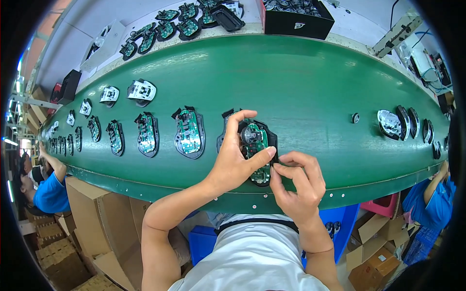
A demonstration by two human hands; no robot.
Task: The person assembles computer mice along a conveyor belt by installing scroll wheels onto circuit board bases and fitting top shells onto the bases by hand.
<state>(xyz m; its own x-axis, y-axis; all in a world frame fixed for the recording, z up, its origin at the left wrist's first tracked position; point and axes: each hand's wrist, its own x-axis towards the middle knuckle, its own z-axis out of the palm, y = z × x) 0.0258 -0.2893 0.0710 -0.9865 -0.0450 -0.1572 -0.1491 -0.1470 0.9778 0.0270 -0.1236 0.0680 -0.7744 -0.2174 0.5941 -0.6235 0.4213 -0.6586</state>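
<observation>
A half-built computer mouse [257, 153], its black base carrying a green circuit board and a round scroll wheel, is held over the near part of the green belt. My left hand [233, 162] is closed around it, with the index finger curled over the far end and the thumb pressing on the board. At the right edge of the same mouse, my right hand [300, 184] pinches thumb and forefinger together; whatever is between those fingertips is hidden. Partly behind my left fingers, another black mouse base [225, 116] shows on the belt.
Left on the green belt [301, 82] lie rows of mouse bases with boards [189, 132] and white-and-black shells [141, 92]. To the right are a small wheel [356, 118] and black shells [390, 124]. Circuit boards [188, 29] and a black parts box [298, 20] line the far ledge. Co-workers sit at both sides.
</observation>
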